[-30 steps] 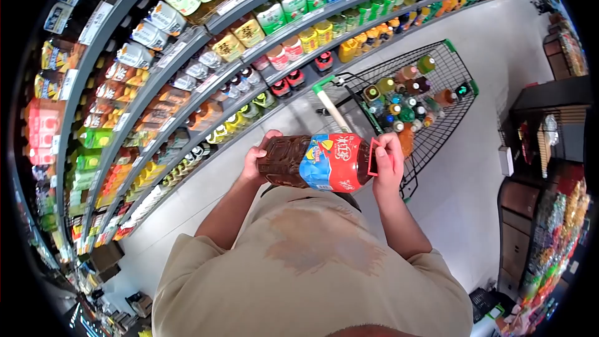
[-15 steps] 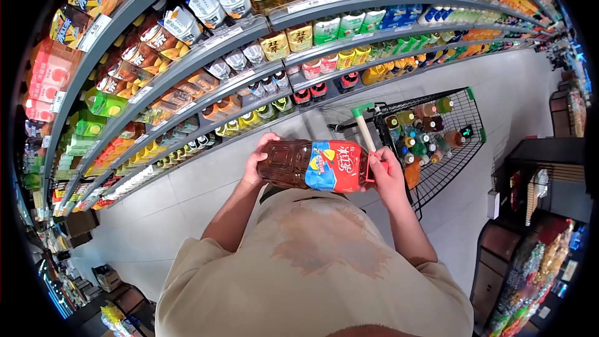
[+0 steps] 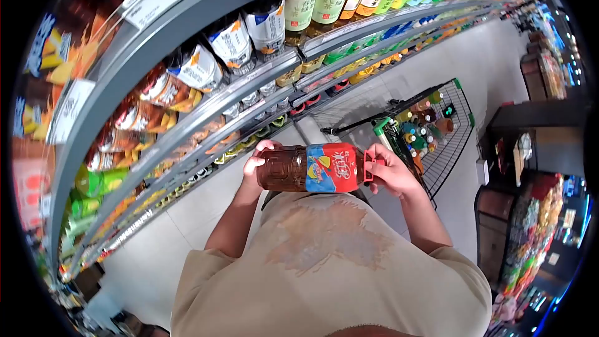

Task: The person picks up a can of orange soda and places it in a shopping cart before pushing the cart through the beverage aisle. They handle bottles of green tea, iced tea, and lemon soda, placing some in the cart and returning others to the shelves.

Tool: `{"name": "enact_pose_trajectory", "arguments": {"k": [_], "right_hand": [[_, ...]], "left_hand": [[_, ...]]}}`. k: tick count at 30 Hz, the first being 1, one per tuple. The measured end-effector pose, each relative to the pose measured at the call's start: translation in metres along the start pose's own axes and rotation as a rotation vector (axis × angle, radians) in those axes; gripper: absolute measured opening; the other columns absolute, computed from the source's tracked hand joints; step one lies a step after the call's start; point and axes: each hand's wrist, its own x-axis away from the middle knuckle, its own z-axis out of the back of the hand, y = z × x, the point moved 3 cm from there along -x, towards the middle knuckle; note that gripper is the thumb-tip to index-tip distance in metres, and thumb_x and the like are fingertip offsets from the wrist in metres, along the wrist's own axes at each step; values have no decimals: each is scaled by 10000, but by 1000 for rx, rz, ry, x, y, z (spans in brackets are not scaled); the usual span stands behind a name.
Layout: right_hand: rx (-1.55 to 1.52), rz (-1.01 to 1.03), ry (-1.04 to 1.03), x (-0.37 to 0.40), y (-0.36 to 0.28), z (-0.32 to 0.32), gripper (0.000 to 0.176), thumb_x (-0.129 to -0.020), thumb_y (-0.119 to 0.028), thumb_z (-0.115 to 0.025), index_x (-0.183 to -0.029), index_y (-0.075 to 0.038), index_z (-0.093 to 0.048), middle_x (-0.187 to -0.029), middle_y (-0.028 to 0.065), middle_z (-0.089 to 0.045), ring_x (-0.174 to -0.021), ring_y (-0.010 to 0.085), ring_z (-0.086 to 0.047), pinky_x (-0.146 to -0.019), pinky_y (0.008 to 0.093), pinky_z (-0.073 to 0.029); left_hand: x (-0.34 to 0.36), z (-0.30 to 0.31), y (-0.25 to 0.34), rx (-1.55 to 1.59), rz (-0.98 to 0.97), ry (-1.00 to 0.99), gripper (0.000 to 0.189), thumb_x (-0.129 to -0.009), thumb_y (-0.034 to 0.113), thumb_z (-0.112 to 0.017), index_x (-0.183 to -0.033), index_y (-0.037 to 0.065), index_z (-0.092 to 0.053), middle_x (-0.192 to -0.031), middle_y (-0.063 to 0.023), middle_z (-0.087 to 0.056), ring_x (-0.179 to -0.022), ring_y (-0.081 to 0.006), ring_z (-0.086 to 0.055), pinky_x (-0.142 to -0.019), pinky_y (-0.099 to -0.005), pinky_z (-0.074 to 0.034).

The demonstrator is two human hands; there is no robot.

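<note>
A large bottle of iced tea, dark brown with a red and blue lemon label, lies sideways in front of my body. My left hand grips its base end, fingers wrapped around the edge. At the other end, my right hand has its fingers closed on the red handle by the cap. The cap itself is hidden by the fingers. Just beyond my right hand stands a black wire shopping cart holding several drink bottles.
Curved-looking store shelves full of drinks run along the left and far side, close to my left arm. Tiled floor lies around me. Display stands with packaged goods are on the right.
The view has shifted nearer the shelves, which look larger at upper left. Both hands still hold the bottle. My right hand's fingers have shifted on the red handle.
</note>
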Motion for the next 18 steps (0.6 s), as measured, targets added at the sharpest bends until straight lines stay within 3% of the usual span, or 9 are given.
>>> {"name": "enact_pose_trajectory", "arguments": {"k": [5, 7, 9, 11, 15, 18], "right_hand": [[102, 146, 69, 0, -21, -51, 305, -907, -30, -699, -1071, -96, -450, -845, -10, -593, -622, 49, -554, -531, 219, -480], [194, 442, 123, -9, -22, -58, 376, -891, -2, -711, -1139, -95, -444, -848, -31, -575, -675, 46, -537, -618, 203, -456], [266, 473, 154, -13, -35, -62, 395, -890, -38, -726, -1176, -83, -457, -828, -9, -586, -722, 71, -551, -664, 223, -454], [709, 607, 210, -22, -50, -62, 391, -881, -27, -724, -1167, -55, -458, -831, -1, -555, -769, 44, -504, -692, 209, -435], [580, 499, 187, -40, -76, -52, 345, -898, -81, -727, -1127, -39, -472, -783, 5, -541, -724, 68, -485, -640, 248, -432], [590, 436, 211, -55, -74, -26, 303, -924, -128, -721, -1061, -49, -462, -780, -18, -514, -726, 53, -460, -622, 247, -418]], "left_hand": [[-24, 36, -1, 255, 279, 58, 352, -789, 245, -519, -1088, 60, -515, -1138, -185, -587, -1119, -384, -590, -980, -509, -492], [-31, 39, -4, 490, 422, 100, 359, -798, 249, -520, -1101, 57, -522, -1168, -222, -624, -1132, -416, -610, -1001, -543, -486], [-41, 60, -14, 537, 478, 137, 403, -808, 253, -510, -1157, 54, -548, -1230, -255, -633, -1160, -438, -610, -1031, -567, -466], [-54, 58, -16, 513, 520, 128, 453, -818, 267, -503, -1213, 56, -570, -1285, -253, -618, -1196, -431, -592, -1052, -570, -447], [-68, 54, -15, 350, 566, 233, 540, -838, 294, -488, -1315, 55, -572, -1355, -215, -594, -1248, -409, -564, -1093, -568, -406], [-74, 54, -16, 259, 538, 205, 607, -863, 347, -479, -1381, 38, -546, -1421, -202, -549, -1307, -386, -521, -1129, -546, -369]]}}
